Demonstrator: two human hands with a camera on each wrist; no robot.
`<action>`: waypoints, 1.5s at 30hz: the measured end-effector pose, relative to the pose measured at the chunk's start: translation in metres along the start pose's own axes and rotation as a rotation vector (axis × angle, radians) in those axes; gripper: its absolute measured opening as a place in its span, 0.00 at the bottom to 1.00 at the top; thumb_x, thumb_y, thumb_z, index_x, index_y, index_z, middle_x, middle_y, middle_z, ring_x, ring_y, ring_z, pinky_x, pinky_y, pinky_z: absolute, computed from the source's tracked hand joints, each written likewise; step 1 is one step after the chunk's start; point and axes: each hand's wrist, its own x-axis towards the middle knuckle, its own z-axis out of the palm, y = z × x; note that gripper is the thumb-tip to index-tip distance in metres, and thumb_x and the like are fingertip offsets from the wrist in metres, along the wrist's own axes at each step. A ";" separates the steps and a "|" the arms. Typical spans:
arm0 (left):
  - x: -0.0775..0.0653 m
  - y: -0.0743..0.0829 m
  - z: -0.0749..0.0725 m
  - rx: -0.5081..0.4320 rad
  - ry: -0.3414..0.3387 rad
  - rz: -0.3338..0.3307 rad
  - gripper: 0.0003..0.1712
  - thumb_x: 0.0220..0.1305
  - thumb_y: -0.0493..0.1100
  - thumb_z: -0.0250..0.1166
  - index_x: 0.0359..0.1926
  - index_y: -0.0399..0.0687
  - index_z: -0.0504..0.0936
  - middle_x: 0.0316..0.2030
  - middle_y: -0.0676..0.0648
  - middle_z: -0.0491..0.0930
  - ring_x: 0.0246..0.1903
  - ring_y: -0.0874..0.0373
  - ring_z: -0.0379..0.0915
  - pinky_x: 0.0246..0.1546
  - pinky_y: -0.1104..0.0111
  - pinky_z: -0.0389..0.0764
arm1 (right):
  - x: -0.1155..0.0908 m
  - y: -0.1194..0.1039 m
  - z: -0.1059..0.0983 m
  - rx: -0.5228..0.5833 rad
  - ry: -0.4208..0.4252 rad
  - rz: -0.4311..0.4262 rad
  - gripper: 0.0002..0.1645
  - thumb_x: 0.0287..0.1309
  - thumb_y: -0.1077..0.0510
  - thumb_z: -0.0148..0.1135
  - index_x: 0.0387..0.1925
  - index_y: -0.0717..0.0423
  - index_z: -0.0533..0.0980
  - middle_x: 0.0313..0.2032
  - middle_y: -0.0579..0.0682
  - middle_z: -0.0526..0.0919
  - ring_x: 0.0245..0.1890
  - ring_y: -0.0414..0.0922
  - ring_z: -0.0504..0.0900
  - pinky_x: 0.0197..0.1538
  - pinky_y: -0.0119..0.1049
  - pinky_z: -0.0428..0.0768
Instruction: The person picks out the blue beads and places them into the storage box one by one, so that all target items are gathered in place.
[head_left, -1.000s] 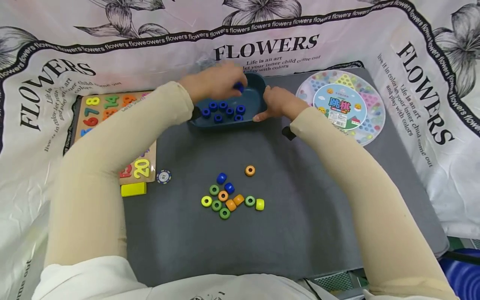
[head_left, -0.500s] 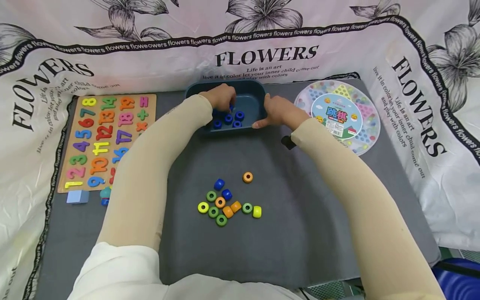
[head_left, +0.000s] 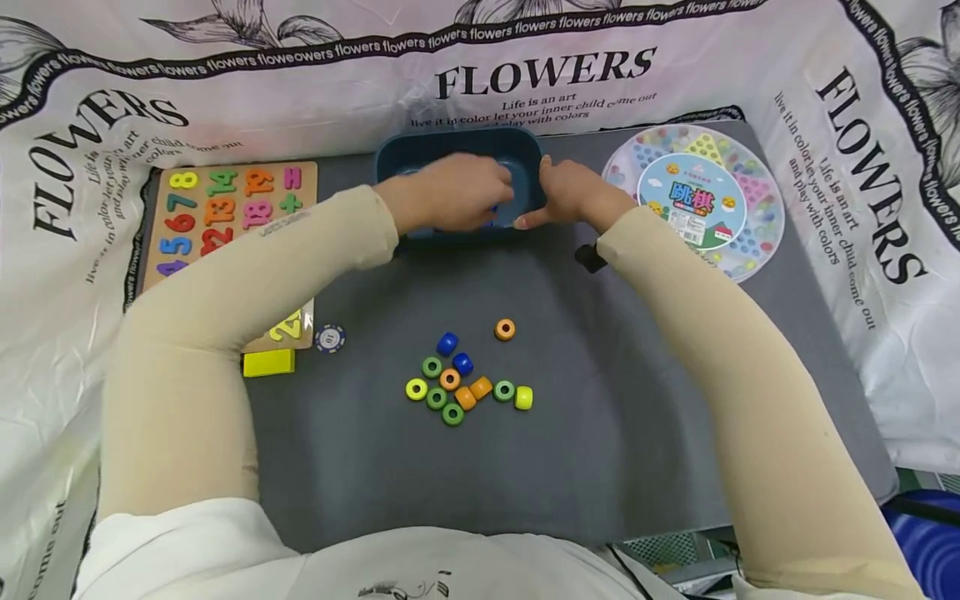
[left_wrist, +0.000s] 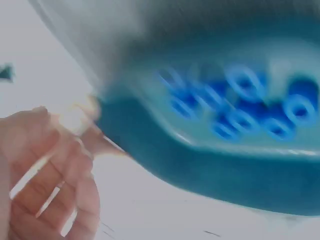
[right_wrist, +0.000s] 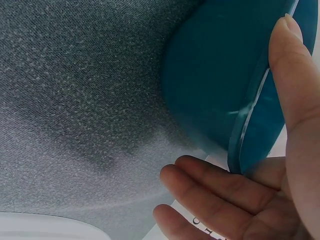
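A dark teal plastic tray (head_left: 461, 138) stands at the back of the table. Several blue pony beads (left_wrist: 302, 92) lie inside it, mostly hidden under the left hand in the head view. My left hand (head_left: 453, 193) is over the tray, motion-blurred, its fingers bent; I cannot tell whether a bead is between them. At the tray's right end, my right hand (head_left: 566, 193) grips the rim, its thumb (right_wrist: 295, 75) along the edge and the other fingers against the outside. Loose beads lie mid-table: blue (head_left: 447, 343), orange (head_left: 481, 387), yellow (head_left: 524, 397) and green.
A wooden number puzzle board (head_left: 303, 217) lies at left, partly under the left sleeve. Near it are a yellow block (head_left: 268, 362) and a poker chip (head_left: 330, 338). A round Chinese checkers set (head_left: 693, 200) lies at back right. Flower-printed cloth (head_left: 300, 108) rises behind the table.
A second ago the left hand held a blue bead above the tray, then dipped among the beads at left. Now it is farther right, covering them. The right hand keeps its grip; the head view shifted.
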 end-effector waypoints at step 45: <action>0.025 -0.074 0.006 -0.292 0.153 -0.735 0.15 0.52 0.36 0.60 0.44 0.43 0.79 0.45 0.44 0.79 0.46 0.48 0.72 0.47 0.56 0.76 | -0.001 0.011 0.007 0.047 0.109 -0.028 0.74 0.41 0.22 0.57 0.70 0.68 0.38 0.67 0.71 0.55 0.65 0.62 0.61 0.66 0.54 0.61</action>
